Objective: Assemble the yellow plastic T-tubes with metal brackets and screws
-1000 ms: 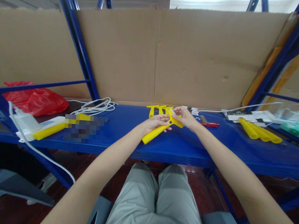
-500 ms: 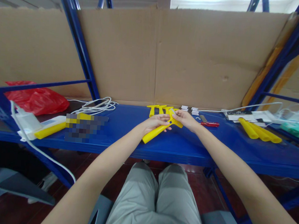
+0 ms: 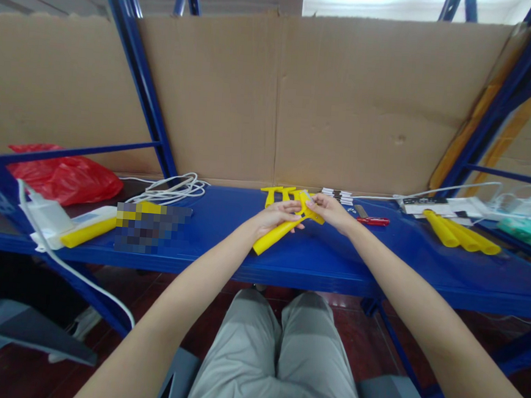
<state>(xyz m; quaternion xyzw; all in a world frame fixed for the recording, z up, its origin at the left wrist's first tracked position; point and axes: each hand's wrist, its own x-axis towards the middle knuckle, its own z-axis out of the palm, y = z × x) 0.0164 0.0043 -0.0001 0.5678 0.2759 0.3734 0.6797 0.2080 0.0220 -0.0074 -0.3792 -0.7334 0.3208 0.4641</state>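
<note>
A yellow plastic tool [image 3: 275, 238] with a round handle and a wider forked head lies slantwise between my hands, above the blue shelf. My left hand [image 3: 279, 216] is closed around it near the neck, and the handle sticks out toward me. With thumb and fingers my right hand [image 3: 324, 207] pinches the head at its far right end. Whether a small piece is between those fingertips I cannot tell. Just behind my hands are several yellow T-shaped pieces [image 3: 272, 193], partly hidden by the hands.
Black-and-white strips [image 3: 338, 195] and a red pen-like item [image 3: 373, 221] lie right of my hands. Yellow handles [image 3: 462, 233] rest farther right. On the left are white cable [image 3: 181, 186], a red plastic bag [image 3: 65, 174] and another yellow handle [image 3: 90, 232]. Cardboard [image 3: 346, 107] stands behind.
My right fingers have shifted slightly at the tool's head. The left hand and the handle have stayed almost in place.
</note>
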